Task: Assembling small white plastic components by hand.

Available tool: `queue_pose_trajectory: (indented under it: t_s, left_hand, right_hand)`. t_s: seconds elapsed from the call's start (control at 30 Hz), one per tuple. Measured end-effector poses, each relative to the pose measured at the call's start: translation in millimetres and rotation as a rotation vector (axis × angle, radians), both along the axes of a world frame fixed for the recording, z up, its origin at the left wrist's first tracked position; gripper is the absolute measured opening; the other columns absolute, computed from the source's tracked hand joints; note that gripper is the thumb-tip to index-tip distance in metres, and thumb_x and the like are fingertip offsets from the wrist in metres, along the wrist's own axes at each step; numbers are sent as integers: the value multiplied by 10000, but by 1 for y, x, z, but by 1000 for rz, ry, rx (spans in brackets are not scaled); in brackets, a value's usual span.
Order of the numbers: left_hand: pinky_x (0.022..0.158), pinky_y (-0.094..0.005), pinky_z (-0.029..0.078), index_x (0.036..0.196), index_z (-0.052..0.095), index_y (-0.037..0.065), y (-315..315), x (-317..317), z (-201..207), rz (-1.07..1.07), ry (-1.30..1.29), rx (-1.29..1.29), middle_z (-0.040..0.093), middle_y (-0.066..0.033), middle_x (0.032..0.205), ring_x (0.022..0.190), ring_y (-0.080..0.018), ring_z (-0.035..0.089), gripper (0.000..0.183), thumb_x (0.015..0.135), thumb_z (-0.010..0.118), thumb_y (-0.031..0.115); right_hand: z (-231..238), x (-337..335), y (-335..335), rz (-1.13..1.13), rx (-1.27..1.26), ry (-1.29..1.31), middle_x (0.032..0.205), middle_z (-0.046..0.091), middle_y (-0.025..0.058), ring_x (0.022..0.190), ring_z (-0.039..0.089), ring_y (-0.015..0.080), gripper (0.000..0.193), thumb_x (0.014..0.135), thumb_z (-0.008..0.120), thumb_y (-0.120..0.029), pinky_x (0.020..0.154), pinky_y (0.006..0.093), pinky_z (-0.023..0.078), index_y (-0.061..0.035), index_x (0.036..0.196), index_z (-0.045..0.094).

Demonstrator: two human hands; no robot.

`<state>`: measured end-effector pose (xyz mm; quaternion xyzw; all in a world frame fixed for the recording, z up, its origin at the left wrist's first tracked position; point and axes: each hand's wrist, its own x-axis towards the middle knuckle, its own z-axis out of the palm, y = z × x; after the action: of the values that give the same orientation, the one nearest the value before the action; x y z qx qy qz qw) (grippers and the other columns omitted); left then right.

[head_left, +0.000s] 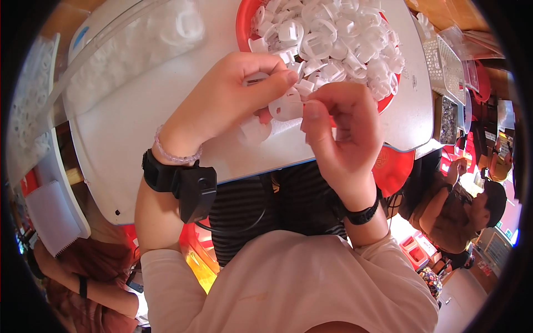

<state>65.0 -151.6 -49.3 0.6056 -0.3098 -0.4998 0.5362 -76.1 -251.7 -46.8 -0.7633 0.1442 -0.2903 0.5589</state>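
My left hand (239,91) is closed in a pinch over the near left side of a red basin (244,25) heaped with white plastic parts (333,41). A rounded, translucent white plastic part (286,106) with a small hole sits between my two hands, gripped by my left fingers. From the right, my right hand (347,125) pinches the edge of that same part with thumb and forefinger, its other fingers curled. Below my left palm shows another rounded translucent piece (255,131); whether it lies on the table or touches the hand, I cannot tell.
A clear bag of white parts (139,50) lies on the white table (111,166) at the left. White perforated baskets (447,64) stand at the right beyond the table. A red stool seat (393,169) is near my right forearm. Co-workers (452,216) sit at both sides.
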Motion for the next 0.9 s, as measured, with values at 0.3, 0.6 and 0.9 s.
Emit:
queue_pose_trajectory:
  t_s: [0.3,0.6,0.9]
  left_hand:
    - [465,-169,390,792,581,76,-1,0,0,-16,26,49,532,63,696,597,1,481,243,905,546,288]
    - [470,-167,392,809,586,72,0,0,-2,-37,25,38,531,62,707,609,1,482,231,905,545,277]
    - [490,-175,389,800,576,64,0,0,-1,-60,-11,31,518,62,699,613,-4,465,235,908,536,268]
  right_hand:
    - [3,-5,0,-18,-150,-17,639,540,8,513,476,41,120,768,635,42,466,184,397,-16,822,545]
    - [2,-5,1,-6,-96,31,632,526,2,520,451,50,127,767,638,40,476,190,387,-20,833,547]
    - [1,-6,1,5,-88,52,652,532,-1,531,451,51,127,777,636,35,484,192,389,-24,842,544]
